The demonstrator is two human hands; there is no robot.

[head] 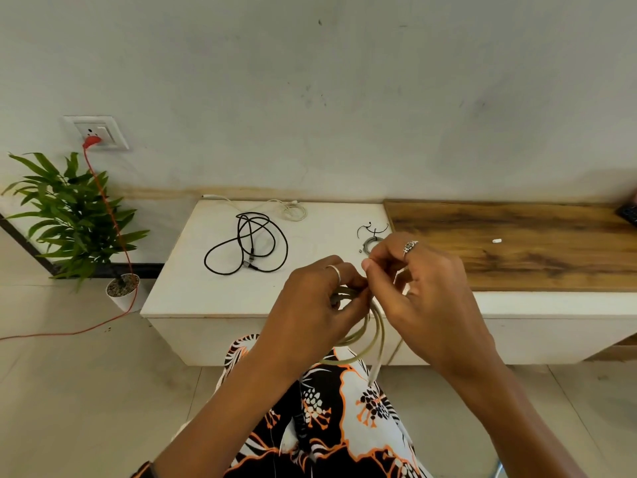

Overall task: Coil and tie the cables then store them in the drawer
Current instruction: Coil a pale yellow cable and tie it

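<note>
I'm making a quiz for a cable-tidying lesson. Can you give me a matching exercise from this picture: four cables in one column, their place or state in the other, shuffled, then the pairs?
Column one:
1. black cable
2. white cable
3. beige cable
4. red cord

Column two:
A. plugged into the wall socket
B. coiled, held in both hands above the lap
C. loose loops on the white cabinet top, nearer the front
D. by the wall at the cabinet's back edge

Pairs: 1-C, 2-D, 3-B, 4-A

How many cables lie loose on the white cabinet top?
2: a black cable mid-top and a white cable near the wall. A small tied grey coil sits beside the right hand.
</note>
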